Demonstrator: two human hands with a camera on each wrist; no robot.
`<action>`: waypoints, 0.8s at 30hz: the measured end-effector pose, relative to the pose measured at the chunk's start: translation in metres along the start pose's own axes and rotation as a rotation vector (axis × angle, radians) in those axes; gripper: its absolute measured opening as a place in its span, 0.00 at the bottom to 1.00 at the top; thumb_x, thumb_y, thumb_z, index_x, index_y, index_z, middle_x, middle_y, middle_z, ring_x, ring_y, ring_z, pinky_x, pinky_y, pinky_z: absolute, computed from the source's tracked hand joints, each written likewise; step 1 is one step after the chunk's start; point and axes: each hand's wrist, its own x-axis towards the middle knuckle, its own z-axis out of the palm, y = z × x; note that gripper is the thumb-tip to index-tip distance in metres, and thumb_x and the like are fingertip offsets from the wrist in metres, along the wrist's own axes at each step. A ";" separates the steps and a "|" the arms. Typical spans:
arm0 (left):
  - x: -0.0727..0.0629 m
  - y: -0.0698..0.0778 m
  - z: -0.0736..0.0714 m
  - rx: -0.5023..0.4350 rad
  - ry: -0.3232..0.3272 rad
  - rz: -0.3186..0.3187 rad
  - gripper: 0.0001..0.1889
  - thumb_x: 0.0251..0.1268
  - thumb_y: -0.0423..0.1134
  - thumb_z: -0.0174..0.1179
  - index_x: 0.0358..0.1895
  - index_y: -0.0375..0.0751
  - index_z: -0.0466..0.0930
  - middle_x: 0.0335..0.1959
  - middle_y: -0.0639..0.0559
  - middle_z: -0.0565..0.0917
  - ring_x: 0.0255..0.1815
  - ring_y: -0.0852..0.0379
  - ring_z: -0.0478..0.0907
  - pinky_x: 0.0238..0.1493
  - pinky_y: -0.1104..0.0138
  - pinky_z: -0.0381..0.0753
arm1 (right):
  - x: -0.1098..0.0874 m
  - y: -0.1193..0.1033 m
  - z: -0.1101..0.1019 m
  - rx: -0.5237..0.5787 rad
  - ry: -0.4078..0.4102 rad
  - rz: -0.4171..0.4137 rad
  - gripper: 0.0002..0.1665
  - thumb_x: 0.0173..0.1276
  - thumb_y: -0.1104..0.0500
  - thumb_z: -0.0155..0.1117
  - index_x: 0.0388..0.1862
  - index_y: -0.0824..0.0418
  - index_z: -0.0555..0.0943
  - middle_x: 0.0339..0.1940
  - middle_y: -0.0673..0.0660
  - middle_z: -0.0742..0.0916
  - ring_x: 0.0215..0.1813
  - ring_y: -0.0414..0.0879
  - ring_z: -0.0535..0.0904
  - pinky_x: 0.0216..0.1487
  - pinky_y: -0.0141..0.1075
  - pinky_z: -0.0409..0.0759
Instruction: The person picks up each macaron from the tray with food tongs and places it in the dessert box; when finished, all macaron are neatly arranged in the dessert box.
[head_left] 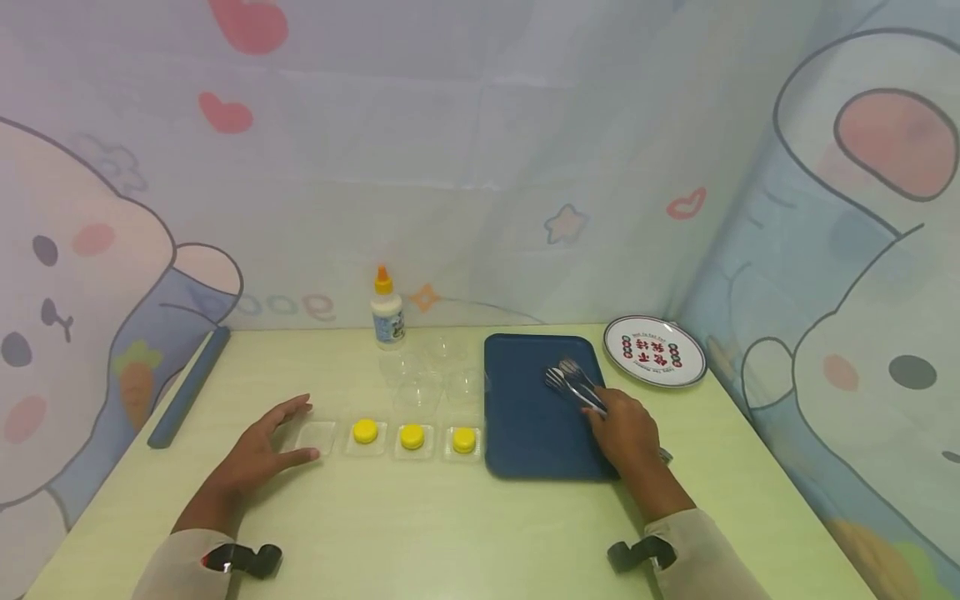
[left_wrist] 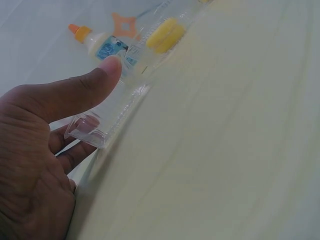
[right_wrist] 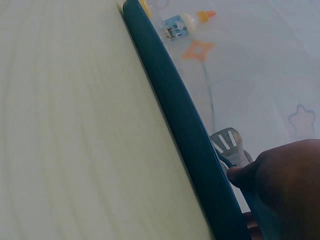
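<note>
My right hand (head_left: 624,429) grips metal forks (head_left: 576,387) over the right side of a dark blue tray (head_left: 525,417). Their tined heads point up and left, and a handle end shows past the hand. In the right wrist view, a slotted fork head (right_wrist: 229,141) sticks up behind the tray's edge (right_wrist: 170,107). At the left, my left hand (head_left: 255,457) is spread, thumb and fingers on either side of a small clear square plastic base (head_left: 316,437). To its right, three similar bases each bear a yellow macaron (head_left: 365,431).
Several clear plastic lids (head_left: 417,392) lie behind the macarons. A white bottle with an orange cap (head_left: 387,317) stands by the back wall. A printed plate (head_left: 655,352) sits at the back right corner. Along the left edge lies a blue-grey bar (head_left: 189,387).
</note>
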 end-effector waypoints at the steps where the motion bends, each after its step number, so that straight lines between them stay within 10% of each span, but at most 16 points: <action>1: 0.000 0.000 0.000 0.002 0.001 -0.004 0.53 0.63 0.47 0.81 0.87 0.45 0.59 0.82 0.31 0.71 0.87 0.22 0.54 0.80 0.23 0.53 | 0.000 0.000 0.000 -0.001 -0.004 0.002 0.27 0.71 0.55 0.79 0.65 0.65 0.87 0.61 0.67 0.91 0.58 0.68 0.91 0.51 0.64 0.88; 24: 0.000 0.001 0.001 0.030 0.006 0.015 0.52 0.64 0.48 0.80 0.86 0.41 0.59 0.80 0.30 0.73 0.85 0.21 0.57 0.78 0.21 0.54 | 0.001 0.002 0.001 0.066 -0.019 0.055 0.26 0.70 0.52 0.80 0.63 0.60 0.89 0.53 0.68 0.94 0.50 0.67 0.92 0.44 0.61 0.86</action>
